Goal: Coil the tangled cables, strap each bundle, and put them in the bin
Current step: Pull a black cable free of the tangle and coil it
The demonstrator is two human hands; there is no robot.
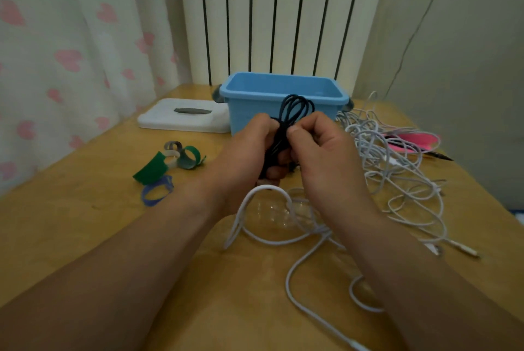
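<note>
A coiled black cable (295, 108) is held up in front of the blue bin (246, 112). My left hand (243, 157) grips the bundle's lower part, and my right hand (320, 154) pinches it near the middle; its loops stick up above my fingers. Tangled white cables (397, 169) lie on the wooden table (85, 237) to the right and beneath my wrists. Several green, blue and grey hook-and-loop straps (167, 166) lie to the left of my hands. The bin's visible inside looks empty.
The bin's white lid (184, 115) lies flat to the left of the bin. A pink object (411, 142) and a dark pen-like item (436, 155) lie under the cables at the far right. A radiator and a curtain stand behind the table.
</note>
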